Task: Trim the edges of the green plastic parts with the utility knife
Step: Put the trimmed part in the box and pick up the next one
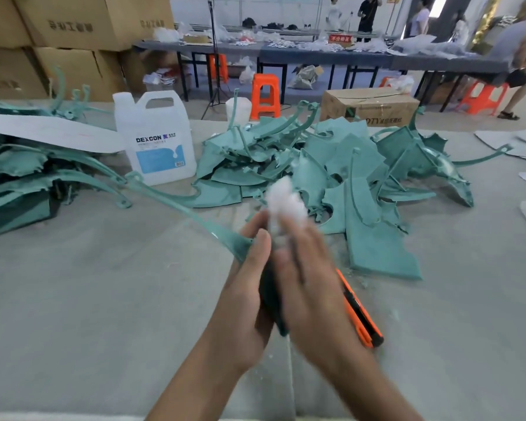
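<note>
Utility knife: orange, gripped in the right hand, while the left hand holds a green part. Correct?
No. Head view: the orange utility knife lies on the table beside the right hand, which holds a white wad instead. The left hand does hold a green part.

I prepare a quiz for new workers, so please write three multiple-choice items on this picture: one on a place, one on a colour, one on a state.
1. Where is the utility knife? A on the table; B in the left hand; C in the right hand.
2. Its body colour? A blue; B orange and black; C white.
3. The left hand: A is empty; B holds the knife; C grips a green plastic part.
Answers: 1A, it lies flat beside the right hand; 2B, orange shell, black trim; 3C, its thumb closes over the part.
</note>
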A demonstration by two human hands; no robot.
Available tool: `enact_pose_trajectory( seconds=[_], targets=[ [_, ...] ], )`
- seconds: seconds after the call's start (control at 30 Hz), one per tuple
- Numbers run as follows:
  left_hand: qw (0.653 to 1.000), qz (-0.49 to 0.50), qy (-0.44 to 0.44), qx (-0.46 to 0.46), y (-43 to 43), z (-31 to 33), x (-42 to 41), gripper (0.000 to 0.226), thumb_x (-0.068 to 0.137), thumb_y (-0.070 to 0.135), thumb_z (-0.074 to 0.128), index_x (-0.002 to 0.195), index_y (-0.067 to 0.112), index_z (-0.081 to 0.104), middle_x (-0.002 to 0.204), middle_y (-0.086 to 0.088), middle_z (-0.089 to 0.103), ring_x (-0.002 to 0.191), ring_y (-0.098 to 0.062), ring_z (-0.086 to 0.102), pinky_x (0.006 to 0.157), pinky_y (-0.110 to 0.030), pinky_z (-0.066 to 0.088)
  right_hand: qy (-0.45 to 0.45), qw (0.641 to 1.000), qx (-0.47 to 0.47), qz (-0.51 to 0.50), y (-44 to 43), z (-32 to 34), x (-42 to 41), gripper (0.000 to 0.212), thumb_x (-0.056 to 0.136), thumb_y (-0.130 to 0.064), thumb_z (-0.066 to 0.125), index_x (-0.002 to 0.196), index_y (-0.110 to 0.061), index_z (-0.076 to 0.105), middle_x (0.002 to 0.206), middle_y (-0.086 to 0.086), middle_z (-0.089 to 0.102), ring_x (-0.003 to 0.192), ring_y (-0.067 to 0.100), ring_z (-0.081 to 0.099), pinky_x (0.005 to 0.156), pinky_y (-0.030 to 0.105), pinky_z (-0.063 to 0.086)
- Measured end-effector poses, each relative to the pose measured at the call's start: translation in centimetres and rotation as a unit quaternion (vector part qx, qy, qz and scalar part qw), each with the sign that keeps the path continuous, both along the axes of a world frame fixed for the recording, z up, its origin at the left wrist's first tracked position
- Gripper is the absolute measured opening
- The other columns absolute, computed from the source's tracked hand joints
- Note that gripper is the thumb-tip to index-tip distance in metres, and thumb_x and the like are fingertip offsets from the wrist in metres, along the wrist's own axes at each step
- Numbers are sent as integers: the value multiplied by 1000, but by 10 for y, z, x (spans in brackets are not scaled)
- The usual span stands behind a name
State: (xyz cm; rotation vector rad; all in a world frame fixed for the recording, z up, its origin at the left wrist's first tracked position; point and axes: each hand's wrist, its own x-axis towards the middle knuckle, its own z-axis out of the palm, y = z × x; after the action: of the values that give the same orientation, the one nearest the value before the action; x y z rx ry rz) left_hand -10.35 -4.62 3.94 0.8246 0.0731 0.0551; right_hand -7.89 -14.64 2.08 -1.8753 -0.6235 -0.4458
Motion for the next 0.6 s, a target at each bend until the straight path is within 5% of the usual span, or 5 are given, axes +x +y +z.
enact_pose_trajectory(
  seconds=[0.13,0.3,0.4,0.5,0.6],
  targets=[
    [999,29,13,32,7,-1,-2,58,78,71,60,118,32,74,123,5,72,118,-7,64,93,-20,53,-51,994,-24,95,21,-19,-13,48,104,-18,44,151,-23,43,152,-7,45,141,11,43,114,26,36],
    [999,0,-30,-18,9,-3,-4,55,91,66,45,143,46,46,144,4,57,130,-21,57,99,-39,53,-23,994,-12,-107,-1,-19,33,42,98,-7,44,138,-8,55,140,7,55,130,26,50,109,42,40],
    [1000,26,-2,10,7,-2,-2,58,90,67,44,142,43,50,138,6,63,125,-17,61,104,-38,49,23,997,20,-67,8,-19,17,42,103,-20,39,143,-21,50,139,-1,56,128,19,54,105,30,43],
    [998,34,32,34,13,-4,5,71,84,71,39,136,27,60,121,0,72,113,-16,68,92,-31,57,-112,992,-48,31,19,-33,-13,41,108,-21,41,149,-24,46,150,-4,47,141,11,44,112,21,36],
    [998,48,15,29,22,-1,4,67,87,69,38,141,32,53,129,-2,69,119,-21,66,88,-36,59,-70,991,-64,-91,-6,-28,22,47,102,-3,50,147,-13,50,145,11,53,133,17,50,112,23,36]
  ],
)
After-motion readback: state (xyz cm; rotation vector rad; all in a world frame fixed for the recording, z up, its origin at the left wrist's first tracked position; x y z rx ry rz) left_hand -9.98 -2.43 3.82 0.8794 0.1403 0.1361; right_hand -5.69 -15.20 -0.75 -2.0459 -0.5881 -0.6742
